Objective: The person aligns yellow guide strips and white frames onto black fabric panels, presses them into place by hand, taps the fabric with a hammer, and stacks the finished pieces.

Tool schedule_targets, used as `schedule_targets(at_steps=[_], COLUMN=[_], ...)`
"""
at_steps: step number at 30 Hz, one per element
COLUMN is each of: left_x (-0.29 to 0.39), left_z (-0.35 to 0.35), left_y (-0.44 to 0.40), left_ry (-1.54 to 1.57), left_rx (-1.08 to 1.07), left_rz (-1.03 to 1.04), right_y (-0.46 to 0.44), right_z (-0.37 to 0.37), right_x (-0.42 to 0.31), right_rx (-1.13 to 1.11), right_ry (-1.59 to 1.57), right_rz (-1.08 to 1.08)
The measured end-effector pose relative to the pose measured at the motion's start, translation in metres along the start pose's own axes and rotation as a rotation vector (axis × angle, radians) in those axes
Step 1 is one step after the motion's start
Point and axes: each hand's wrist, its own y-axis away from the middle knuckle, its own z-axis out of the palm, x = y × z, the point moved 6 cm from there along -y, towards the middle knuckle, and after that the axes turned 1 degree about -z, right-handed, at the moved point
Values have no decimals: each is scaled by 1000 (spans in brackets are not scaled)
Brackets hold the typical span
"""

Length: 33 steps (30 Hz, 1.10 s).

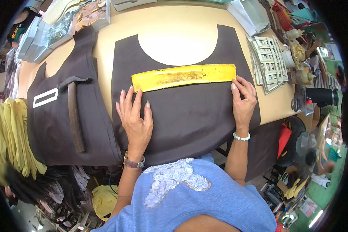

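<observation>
A long, slightly curved yellow strip (183,76) with a worn brown patch lies across the upper part of a dark cut fabric panel (181,120) with a scooped neckline. At the strip's lower left corner rests my left hand (136,114), its fingers spread and fingertips at the edge. Thumb and fingers of my right hand (243,96) pinch the lower right corner. Left of this panel is a stack of similar dark panels (50,127). On the stack lie a hammer (74,112) with a wooden handle and a white rectangular frame (45,98).
White slotted templates (270,62) are piled at the table's right edge, below a white paper bag (249,15). Boxes of small pieces (89,17) stand at the back left. Yellow fabric (11,131) hangs at the left. A black cylindrical device (321,96) is on the right.
</observation>
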Motion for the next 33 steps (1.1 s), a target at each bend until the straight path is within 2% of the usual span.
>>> schedule_targets(at_steps=[19, 33], left_x=[-5, -6], left_z=[3, 3], left_y=[1, 1], left_ry=[10, 13], left_rx=[106, 121], left_rz=[72, 84], right_y=[1, 2], right_z=[1, -1], right_x=[7, 5], right_rx=[119, 128], right_ry=[-8, -31], right_rz=[-61, -59])
